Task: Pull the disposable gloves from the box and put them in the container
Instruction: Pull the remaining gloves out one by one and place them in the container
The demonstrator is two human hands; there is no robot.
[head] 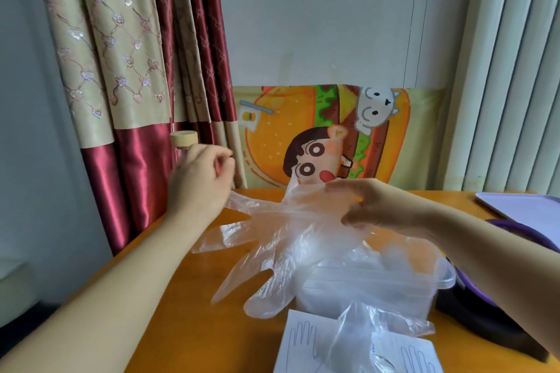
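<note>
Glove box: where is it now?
Head view, bottom centre, at the frame's lower edge: the glove box sits on the orange table, directly in front of the clear container.

I'm seeing a clear glove (272, 236) hanging stretched out and wrinkled over the see-through container (348, 285), drooping down its left side. A second glove (357, 330) is poking up crumpled from the white box (300, 339) sitting just in front.

No legible words, brands or numbers anywhere. On the box (300, 342), only blue outline drawings of hands, plus a speck of blue print too small to read. On the poster (272, 130), just cartoon figures and a burger.
</note>
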